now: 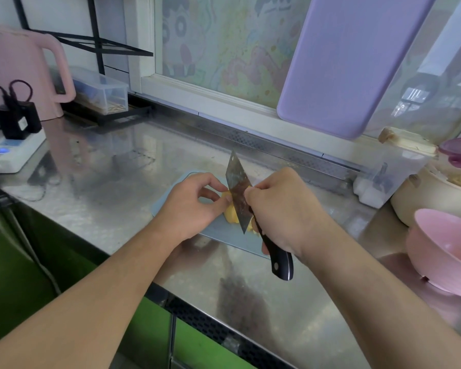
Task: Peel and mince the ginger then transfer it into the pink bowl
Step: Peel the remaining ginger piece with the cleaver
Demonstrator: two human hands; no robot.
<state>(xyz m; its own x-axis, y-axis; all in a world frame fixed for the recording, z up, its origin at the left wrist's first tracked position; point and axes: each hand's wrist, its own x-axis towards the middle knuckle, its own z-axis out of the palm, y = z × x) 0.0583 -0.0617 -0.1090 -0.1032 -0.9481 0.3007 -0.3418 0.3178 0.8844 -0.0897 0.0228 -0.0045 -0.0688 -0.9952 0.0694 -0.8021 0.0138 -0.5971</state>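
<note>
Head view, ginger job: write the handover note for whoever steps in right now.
Left hand: pinching the ginger on the small blue cutting board.
Right hand: gripping the cleaver, blade on the ginger.
Pink bowl: at the right on the steel counter, nothing visible inside.
Done: ginger looks yellow and mostly peeled.
Left: finish peeling if needed, mince, move it into the bowl.

We see the right hand [280, 209] gripping a cleaver [238, 193] against yellow ginger [230, 213] pinched by the left hand [190, 206] over a blue board [224, 235]; the pink bowl [442, 251] sits right.
</note>
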